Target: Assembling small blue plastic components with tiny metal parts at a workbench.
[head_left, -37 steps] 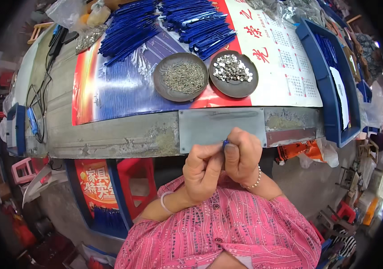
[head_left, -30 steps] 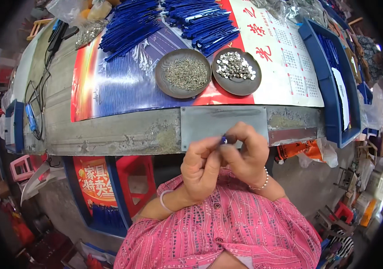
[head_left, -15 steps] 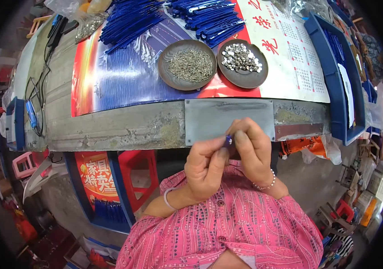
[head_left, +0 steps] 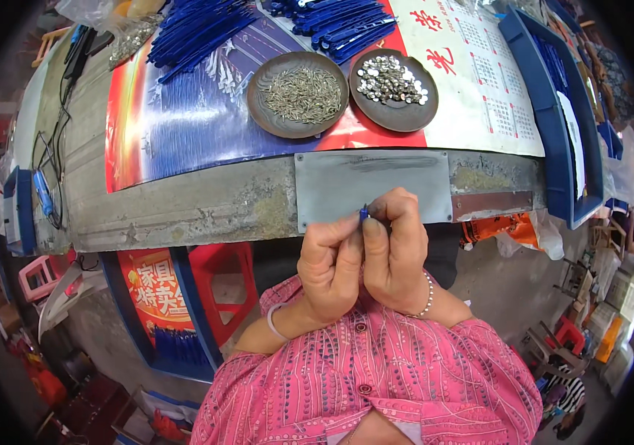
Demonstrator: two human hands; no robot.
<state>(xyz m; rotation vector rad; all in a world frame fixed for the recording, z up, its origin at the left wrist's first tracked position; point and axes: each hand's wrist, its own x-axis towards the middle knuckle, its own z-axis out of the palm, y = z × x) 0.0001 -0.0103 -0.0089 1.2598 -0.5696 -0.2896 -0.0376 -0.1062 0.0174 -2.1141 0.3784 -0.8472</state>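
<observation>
One small dark-blue piece (head_left: 364, 214) sits between the fingertips of the left hand (head_left: 329, 271) and the right hand (head_left: 397, 256), its end poking up past the thumbs. Both hands' fingers are drawn together, pinching it near the grey plate (head_left: 372, 178) on the worktop (head_left: 198, 215). Beyond, two brown dishes (head_left: 298, 130) hold metal pins (head_left: 303, 95) and silvery discs (head_left: 392, 79).

Worktop (head_left: 250, 216): grey, worn, stained along front edge. Metal plate (head_left: 372, 200): flat, middle of front edge. Printed sheet (head_left: 183, 152): spread across centre, bearing two dark dishes (head_left: 298, 131) and, towards back edge, blue strips (head_left: 196, 33). Black cord (head_left: 62, 126): left edge. Clear bag (head_left: 133, 41): back-left corner. Blue tray (head_left: 556, 148): right edge.
</observation>
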